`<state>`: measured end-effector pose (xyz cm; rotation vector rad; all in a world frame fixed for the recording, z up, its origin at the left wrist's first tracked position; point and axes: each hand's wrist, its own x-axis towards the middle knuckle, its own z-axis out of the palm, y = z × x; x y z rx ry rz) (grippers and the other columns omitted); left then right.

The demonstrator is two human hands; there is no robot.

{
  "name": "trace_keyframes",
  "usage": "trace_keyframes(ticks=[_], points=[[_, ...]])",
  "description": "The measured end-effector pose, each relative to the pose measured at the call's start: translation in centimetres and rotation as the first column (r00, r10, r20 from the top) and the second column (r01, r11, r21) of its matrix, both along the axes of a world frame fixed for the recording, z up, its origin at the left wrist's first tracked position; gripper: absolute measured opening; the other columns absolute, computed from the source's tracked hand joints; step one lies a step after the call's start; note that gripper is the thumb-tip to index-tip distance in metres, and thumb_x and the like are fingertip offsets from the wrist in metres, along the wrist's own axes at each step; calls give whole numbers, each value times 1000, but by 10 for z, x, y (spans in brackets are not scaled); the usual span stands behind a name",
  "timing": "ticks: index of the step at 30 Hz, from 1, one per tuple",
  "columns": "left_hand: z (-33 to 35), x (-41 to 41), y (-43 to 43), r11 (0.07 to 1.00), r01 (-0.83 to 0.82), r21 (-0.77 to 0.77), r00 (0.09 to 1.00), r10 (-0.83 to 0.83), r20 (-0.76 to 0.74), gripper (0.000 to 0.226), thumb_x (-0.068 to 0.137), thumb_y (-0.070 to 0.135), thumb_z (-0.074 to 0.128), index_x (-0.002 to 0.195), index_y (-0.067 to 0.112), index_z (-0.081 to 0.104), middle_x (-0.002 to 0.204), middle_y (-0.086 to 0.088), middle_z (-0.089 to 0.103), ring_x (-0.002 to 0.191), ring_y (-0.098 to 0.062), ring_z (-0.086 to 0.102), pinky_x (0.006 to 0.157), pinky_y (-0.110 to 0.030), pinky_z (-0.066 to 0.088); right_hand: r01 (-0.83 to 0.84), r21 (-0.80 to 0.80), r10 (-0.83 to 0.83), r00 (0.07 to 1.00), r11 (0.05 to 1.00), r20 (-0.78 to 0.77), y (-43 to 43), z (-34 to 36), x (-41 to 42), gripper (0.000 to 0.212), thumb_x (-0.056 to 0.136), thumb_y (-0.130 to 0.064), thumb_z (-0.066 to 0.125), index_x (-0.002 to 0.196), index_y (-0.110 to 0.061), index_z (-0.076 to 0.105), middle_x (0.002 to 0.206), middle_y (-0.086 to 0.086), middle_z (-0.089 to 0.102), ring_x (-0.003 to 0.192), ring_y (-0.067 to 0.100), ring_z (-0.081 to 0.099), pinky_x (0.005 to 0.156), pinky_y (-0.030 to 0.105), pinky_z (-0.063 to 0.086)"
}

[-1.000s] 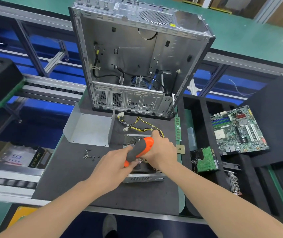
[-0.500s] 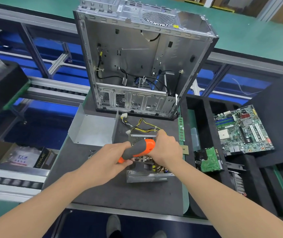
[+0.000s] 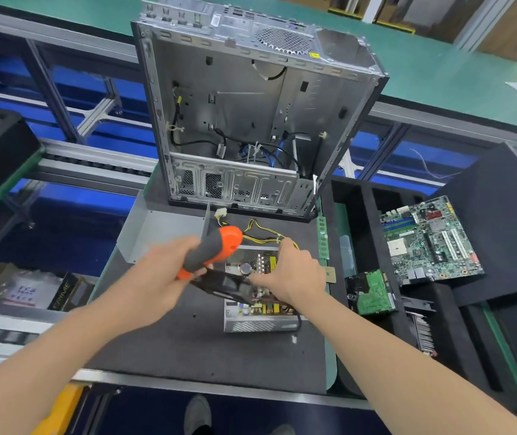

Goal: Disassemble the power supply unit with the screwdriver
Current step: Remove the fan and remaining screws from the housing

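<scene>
The power supply unit [image 3: 257, 321] lies open on the black mat [image 3: 188, 350], its circuit board and yellow-black cables [image 3: 263, 230] exposed. My left hand [image 3: 163, 277] grips the orange and grey electric screwdriver [image 3: 216, 246], raised and tilted above the unit's left side. A black fan-like part [image 3: 222, 284], blurred, hangs between my hands just over the unit. My right hand [image 3: 291, 274] pinches its right edge; its left edge touches my left hand under the screwdriver. The screwdriver's tip is hidden.
The unit's grey metal cover [image 3: 163, 233] lies to the left, the empty computer case [image 3: 250, 120] stands behind. A RAM stick [image 3: 323, 237], a chip [image 3: 330, 274], a green board [image 3: 373, 291] and the motherboard [image 3: 426, 240] lie on the right. Foam tray slots lie far right.
The screwdriver has come up off the unit and swung left with my left hand. The black part has risen out of the unit, and the circuit board now shows.
</scene>
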<state>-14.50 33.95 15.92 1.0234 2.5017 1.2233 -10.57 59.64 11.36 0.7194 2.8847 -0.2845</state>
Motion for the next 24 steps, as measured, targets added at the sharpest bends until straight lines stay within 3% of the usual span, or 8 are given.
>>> trace_keyframes(ticks=[2, 5, 7, 15, 18, 20, 22, 24], points=[[0, -10, -15, 999, -43, -15, 999, 43, -23, 38, 97, -6, 60, 94, 32, 57, 89, 15, 64, 85, -7, 63, 83, -30, 55, -7, 5, 7, 1000, 1000, 9, 4, -1, 0, 84, 63, -84, 69, 111, -20, 45, 92, 1, 62, 91, 32, 67, 69, 38, 49], [-6, -21, -39, 991, -103, -85, 993, 97, -68, 45, 94, -9, 58, 89, 35, 50, 84, 12, 58, 75, -12, 56, 66, -47, 52, -24, 13, 24, 1000, 1000, 13, 5, -1, 2, 85, 67, -85, 70, 112, -18, 43, 91, 4, 61, 89, 34, 65, 67, 38, 45], [-13, -22, -52, 986, -104, -129, 992, 93, -88, 59, 91, -12, 56, 85, 45, 43, 84, 19, 54, 71, -9, 49, 58, -38, 42, -16, 13, 17, 1000, 1000, -13, 5, -2, 2, 80, 69, -84, 67, 109, -19, 42, 83, 0, 54, 87, 33, 65, 67, 38, 46], [-63, -1, -89, 975, -46, -219, 993, 20, -120, 45, 87, -21, 59, 96, 23, 56, 100, 19, 49, 85, -12, 55, 81, -27, 48, -25, 30, 26, 1000, 999, -18, 5, -2, 2, 81, 65, -85, 65, 109, -21, 44, 90, 1, 63, 86, 30, 65, 67, 36, 49], [-72, 12, -103, 977, -39, -209, 985, 3, -170, 62, 68, -35, 65, 92, 21, 53, 108, 16, 50, 89, -4, 52, 88, -6, 38, -24, 21, 24, 1000, 999, -12, 4, -1, 2, 80, 66, -83, 66, 109, -21, 43, 93, 3, 64, 90, 32, 66, 72, 38, 53], [-79, 17, -114, 964, -70, -255, 980, 19, -198, 74, 59, -37, 70, 94, 25, 47, 113, 11, 51, 93, -5, 53, 89, -5, 36, -16, 7, 16, 1000, 1000, -10, 3, 0, 2, 78, 65, -82, 67, 107, -21, 42, 93, 3, 64, 91, 33, 66, 76, 40, 55], [-97, 21, -125, 948, -81, -307, 972, 7, -233, 65, 63, -31, 74, 97, 20, 52, 117, 8, 54, 99, -8, 54, 93, -9, 38, -11, 0, 11, 1000, 1000, -5, 2, 1, 2, 79, 64, -84, 65, 106, -21, 42, 94, 4, 64, 91, 33, 66, 78, 42, 56], [-110, 26, -134, 920, -98, -380, 965, -6, -263, 31, 91, 0, 69, 107, 26, 61, 122, 19, 55, 106, -9, 56, 95, -20, 43, -8, 7, 8, 1000, 1000, 2, 1, 3, 3, 81, 64, -87, 64, 106, -21, 43, 94, 3, 65, 89, 32, 66, 75, 40, 55]])
